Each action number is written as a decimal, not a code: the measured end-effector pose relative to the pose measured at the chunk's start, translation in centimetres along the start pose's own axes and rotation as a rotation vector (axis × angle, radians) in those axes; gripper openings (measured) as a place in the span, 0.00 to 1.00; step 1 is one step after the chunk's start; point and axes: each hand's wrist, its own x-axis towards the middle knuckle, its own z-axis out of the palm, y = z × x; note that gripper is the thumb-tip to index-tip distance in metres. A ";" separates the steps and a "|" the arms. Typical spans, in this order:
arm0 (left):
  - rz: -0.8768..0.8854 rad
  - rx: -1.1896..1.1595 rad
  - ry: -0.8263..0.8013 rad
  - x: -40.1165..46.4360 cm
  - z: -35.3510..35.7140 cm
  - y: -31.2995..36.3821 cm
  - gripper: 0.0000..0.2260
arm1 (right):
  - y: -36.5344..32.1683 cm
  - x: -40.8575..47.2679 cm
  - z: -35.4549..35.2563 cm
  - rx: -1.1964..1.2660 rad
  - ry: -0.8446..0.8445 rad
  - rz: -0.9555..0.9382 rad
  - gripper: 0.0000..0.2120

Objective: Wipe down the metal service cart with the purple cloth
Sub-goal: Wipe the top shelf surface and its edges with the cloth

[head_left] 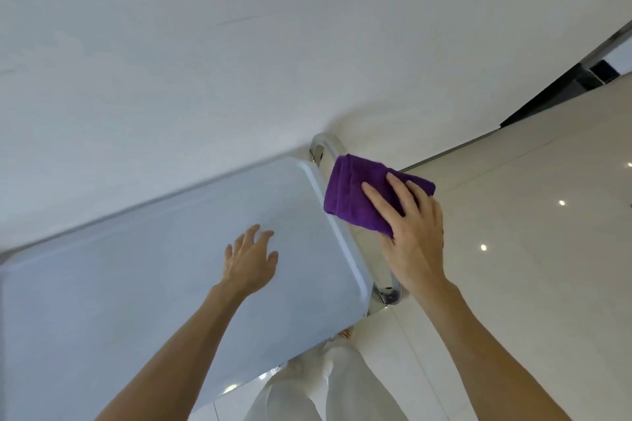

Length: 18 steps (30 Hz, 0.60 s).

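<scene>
The metal service cart fills the lower left, its flat top tray pale and shiny with a raised rim. A curved chrome handle runs along its right end. My right hand presses a folded purple cloth onto that handle and the tray's right rim. The cloth covers the middle of the handle. My left hand rests over the tray top with fingers spread and holds nothing.
A white wall stands right behind the cart's far edge. Glossy cream floor tiles stretch to the right. A dark doorway is at the upper right. My white trousers are close to the cart's near corner.
</scene>
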 end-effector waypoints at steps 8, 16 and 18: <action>0.000 0.132 -0.096 1.8 1.3 4.1 0.26 | 1.7 0.0 3.4 0.271 -0.287 0.110 0.32; 0.016 0.306 -0.141 3.8 2.8 5.5 0.39 | 0.3 1.6 5.3 -0.040 -0.293 0.120 0.33; 0.019 0.334 -0.167 4.0 3.2 5.6 0.42 | 0.1 3.1 5.9 -0.078 -0.253 0.110 0.33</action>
